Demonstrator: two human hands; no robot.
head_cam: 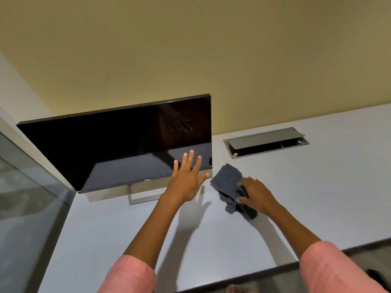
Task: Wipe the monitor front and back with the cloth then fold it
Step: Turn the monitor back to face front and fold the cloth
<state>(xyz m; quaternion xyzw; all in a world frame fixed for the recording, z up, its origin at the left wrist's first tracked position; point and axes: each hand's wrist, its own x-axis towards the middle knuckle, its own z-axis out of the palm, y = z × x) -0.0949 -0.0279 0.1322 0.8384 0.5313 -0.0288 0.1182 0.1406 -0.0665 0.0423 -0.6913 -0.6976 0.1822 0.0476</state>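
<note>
A black monitor stands on a silver stand at the back left of the white desk, its dark screen facing me. My left hand is raised with straight spread fingers in front of the screen's lower right corner; contact with the glass cannot be told. A crumpled grey cloth lies on the desk just right of the monitor. My right hand rests on the cloth, fingers curled into its folds and gripping it.
The white desk runs along a yellow wall. A recessed metal cable box with its lid ajar sits at the back right. A glass partition borders the desk on the left. The desk's front edge is near my sleeves.
</note>
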